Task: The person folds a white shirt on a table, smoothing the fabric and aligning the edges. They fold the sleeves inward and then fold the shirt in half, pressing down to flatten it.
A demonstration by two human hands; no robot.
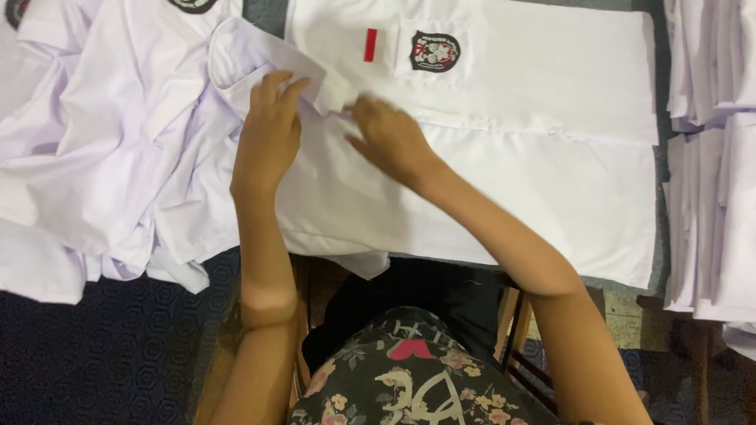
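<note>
While your left hand (268, 134) presses flat on the white shirt (488, 157) spread across the table, let your right hand (390, 142), pinching the folded sleeve (272, 59), draw it taut and square.

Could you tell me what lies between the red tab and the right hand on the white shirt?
In the head view, only plain white shirt fabric lies between the red tab and the right hand; the crest badge sits beside the tab.

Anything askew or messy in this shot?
Only the heap of white shirts on the left, crumpled and spilling off the table edge. The flat shirt under the left hand and right hand lies smooth.
</note>
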